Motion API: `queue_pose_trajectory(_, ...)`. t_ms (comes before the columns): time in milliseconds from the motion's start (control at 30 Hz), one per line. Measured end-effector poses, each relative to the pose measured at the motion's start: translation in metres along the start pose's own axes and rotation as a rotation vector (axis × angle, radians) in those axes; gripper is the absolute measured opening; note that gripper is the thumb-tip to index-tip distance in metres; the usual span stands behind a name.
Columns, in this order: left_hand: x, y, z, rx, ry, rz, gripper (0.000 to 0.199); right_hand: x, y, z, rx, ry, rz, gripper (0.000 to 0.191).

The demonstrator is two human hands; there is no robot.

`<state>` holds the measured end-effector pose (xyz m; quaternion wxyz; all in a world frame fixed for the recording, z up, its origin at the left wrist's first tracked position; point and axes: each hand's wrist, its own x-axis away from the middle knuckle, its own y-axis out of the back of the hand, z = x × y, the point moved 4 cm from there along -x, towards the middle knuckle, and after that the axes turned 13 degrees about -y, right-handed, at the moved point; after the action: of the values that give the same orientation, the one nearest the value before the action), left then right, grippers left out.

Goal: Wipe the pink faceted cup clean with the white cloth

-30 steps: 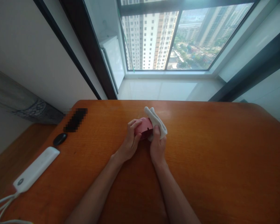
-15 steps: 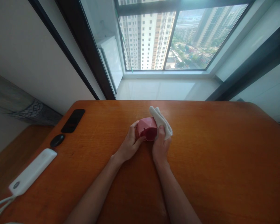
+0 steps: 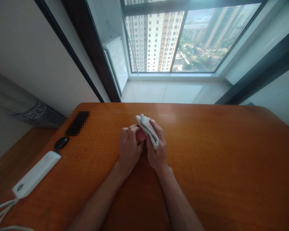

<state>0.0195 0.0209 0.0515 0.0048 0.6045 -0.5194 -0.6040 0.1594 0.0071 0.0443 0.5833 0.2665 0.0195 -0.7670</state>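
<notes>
Over the far middle of the broad surface, risk of a hard knock against wood, from too loose a hold. In the left hand, fingers closed on the pink object, between both hands; could twist free under a sideways push. In the right hand, fingers gripping the folded cloth, against the pink object; could slide or bunch, from loose layers or uneven pressure (hard to judge with so much covered).

Glossy orange-brown wood, finely grained, rounded at the far corners. Long white strip, smooth, probably plastic. Pale, soft-looking cloth, matte, thick at the folds. Smallest, the pink object: smooth, seemingly stiff, full shape impossible to tell.
</notes>
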Motion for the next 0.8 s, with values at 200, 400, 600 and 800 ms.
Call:
queue_pose_trajectory(200, -0.014, 0.006, -0.012, -0.200, -0.005, 0.141, 0.011, 0.001, -0.002, 0.003, 0.023, 0.061, 0.023, 0.054)
queue_pose_trajectory(400, -0.004, 0.000, 0.002, -0.096, 0.015, 0.098, 0.011, 0.002, -0.005, 0.007, 0.029, 0.055, 0.034, 0.053)
queue_pose_trajectory(600, 0.010, -0.011, 0.023, 0.165, 0.202, 0.016, 0.009, 0.002, -0.006, 0.008, 0.044, 0.053, 0.034, 0.053)
queue_pose_trajectory(800, 0.016, -0.031, 0.027, 0.619, 0.472, 0.049, 0.026, -0.001, -0.002, -0.005, -0.115, -0.134, -0.072, 0.053)
